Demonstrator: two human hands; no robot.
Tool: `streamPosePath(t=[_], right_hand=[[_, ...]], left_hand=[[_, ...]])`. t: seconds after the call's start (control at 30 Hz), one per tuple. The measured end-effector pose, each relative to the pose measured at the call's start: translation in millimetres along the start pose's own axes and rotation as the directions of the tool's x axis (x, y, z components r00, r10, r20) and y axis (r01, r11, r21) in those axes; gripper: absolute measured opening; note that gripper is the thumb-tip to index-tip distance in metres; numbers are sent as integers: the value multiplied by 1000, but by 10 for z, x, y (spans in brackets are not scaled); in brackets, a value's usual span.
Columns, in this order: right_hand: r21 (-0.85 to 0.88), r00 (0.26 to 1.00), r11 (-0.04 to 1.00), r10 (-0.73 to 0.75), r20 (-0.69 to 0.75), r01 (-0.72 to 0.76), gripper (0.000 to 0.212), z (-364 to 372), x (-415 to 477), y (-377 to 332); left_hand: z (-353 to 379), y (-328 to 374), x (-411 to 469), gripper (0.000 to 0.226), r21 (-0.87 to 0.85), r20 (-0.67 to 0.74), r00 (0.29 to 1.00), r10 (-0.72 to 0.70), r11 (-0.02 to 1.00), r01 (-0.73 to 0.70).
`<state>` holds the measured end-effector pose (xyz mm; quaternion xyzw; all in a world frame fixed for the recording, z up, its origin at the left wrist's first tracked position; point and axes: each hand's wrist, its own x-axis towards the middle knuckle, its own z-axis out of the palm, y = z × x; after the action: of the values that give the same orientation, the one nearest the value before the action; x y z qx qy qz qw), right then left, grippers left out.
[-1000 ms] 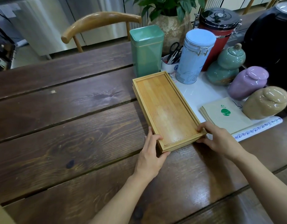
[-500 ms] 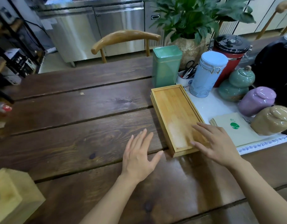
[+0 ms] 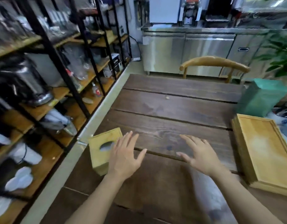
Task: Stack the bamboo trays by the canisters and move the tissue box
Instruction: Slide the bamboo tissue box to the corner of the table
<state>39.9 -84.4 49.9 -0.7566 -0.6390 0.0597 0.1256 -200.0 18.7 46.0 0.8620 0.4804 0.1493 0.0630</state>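
A bamboo tissue box [image 3: 100, 147] with an oval slot on top stands near the table's left edge. My left hand [image 3: 125, 156] hovers over its right side, fingers spread, holding nothing. My right hand [image 3: 199, 155] is open over the bare table, well to the right of the box. The stacked bamboo trays [image 3: 265, 152] lie at the right edge of the view, next to a green tin canister [image 3: 260, 97]. The other canisters are out of view.
The dark plank table [image 3: 168, 110] runs forward to a wooden chair [image 3: 214, 63] at its far side. Black metal shelving [image 3: 58, 81] full of kitchenware stands close on the left. Steel cabinets [image 3: 188, 52] line the back wall. A plant [image 3: 283, 50] shows at the right.
Both hands have left the stacked trays and swung left. The view turned left with them, so the tissue box now sits under my left hand.
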Motion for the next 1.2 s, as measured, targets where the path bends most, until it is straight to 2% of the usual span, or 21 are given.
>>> streamPosePath(t=[0.17,0.33,0.43,0.5,0.6,0.77,0.9,1.0,1.2], right_hand=[[22,988,990,-143,53,142,72,260,344,-773],[65,978,987,-155,141,147,83,455,484,-1299],[96,963,985,-164,213,147,82,610,599,-1672],[134,962,985,-137,236,108,84,596,563,-1680],[240,963,969,-109,247,48,86,652,545,-1732],[446,969,886,19,246,-131,69,697,548,-1856],[526,971,827,95,219,-200,70,722,602,-1914],[514,963,820,163,212,-252,68,758,606,-1966],[514,965,816,219,145,-262,52,809,540,-2082]], left_hand=[[-197,-712,-303,67,29,-34,993,-110,993,111],[-235,-1057,-524,66,-37,-4,985,-172,984,172],[-217,-1355,-593,66,-119,81,962,-262,955,270],[-166,-1288,-558,70,-194,126,952,-279,934,299],[-96,-1256,-547,74,-395,181,929,-323,841,370],[14,-1220,-469,72,-632,321,870,-375,599,491],[66,-1185,-436,79,-688,386,830,-403,473,550],[105,-1164,-425,87,-723,434,804,-407,375,580],[52,-1098,-449,72,-820,398,835,-380,260,510]])
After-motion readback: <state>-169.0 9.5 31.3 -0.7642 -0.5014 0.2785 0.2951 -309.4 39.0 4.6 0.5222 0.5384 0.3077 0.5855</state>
